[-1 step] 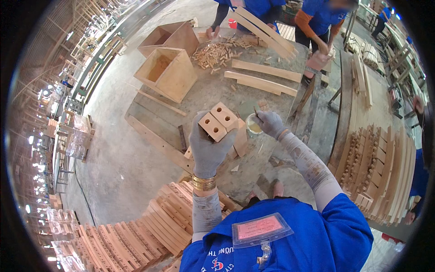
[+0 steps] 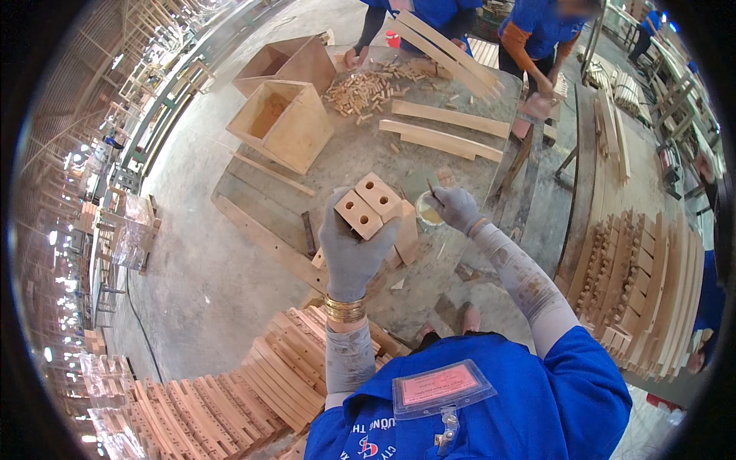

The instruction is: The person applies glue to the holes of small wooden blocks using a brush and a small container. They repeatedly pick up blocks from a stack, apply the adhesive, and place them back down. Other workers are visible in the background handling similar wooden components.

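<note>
The left hand in a grey glove is raised in front of the person, arm straight up from the lower edge, with gold bangles on the wrist. Its fingers are wrapped tight around two light wooden blocks, each with two round holes on the end. The right hand, also in a grey glove, is just at 3 o'clock from the blocks. Its fingers pinch a thin stick, held over a small round cup of pale glue.

At 6 o'clock, near the person's chest, lie stacks of curved wooden slats. More blocks sit on the grey worktable under the hands. At 3 o'clock stand rows of wooden parts.

Farther off, at 11 o'clock, stand two open wooden boxes. At 12 o'clock lies a pile of small wooden pegs, and two long wooden boards lie beside it. Past the table, two people in blue shirts work with long boards.
</note>
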A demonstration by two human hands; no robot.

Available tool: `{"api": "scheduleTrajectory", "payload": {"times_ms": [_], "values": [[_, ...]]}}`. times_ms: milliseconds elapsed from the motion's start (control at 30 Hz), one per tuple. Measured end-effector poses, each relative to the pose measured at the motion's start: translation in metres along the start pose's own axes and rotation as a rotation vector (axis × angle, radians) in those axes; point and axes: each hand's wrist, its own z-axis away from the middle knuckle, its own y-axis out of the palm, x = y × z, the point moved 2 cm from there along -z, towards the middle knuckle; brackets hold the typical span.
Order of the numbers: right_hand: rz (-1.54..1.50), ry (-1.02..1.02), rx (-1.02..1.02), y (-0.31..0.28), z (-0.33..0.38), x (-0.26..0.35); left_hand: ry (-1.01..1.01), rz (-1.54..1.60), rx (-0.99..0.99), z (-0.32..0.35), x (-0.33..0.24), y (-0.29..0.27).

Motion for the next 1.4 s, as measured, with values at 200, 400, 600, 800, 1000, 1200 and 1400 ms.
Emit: {"api": "scheduleTrajectory", "payload": {"times_ms": [200,400,600,800,1000,1200,1400], "values": [[-0.037,0.003,0.012,-0.005,-0.003,0.003,0.018,-0.074,-0.038,0.001,0.000,0.000],[-0.225,-0.007,-0.033,-0.011,0.001,0.003,0.069,-0.105,-0.023,0.000,0.004,-0.001],[-0.588,0.085,-0.186,-0.064,-0.007,0.025,0.046,-0.070,-0.021,0.000,0.003,-0.001],[-0.913,0.032,-0.488,-0.203,-0.014,0.125,-0.004,0.032,0.005,-0.002,-0.005,0.006],[-0.802,-0.179,-0.293,-0.235,-0.012,0.202,0.050,0.004,0.025,-0.002,-0.009,0.006],[-0.516,-0.430,-0.234,-0.223,-0.018,0.218,0.036,0.115,0.028,-0.002,-0.012,0.008],[-0.367,-0.665,-0.274,-0.212,-0.024,0.222,0.114,-0.027,0.011,-0.004,-0.013,0.005]]}}
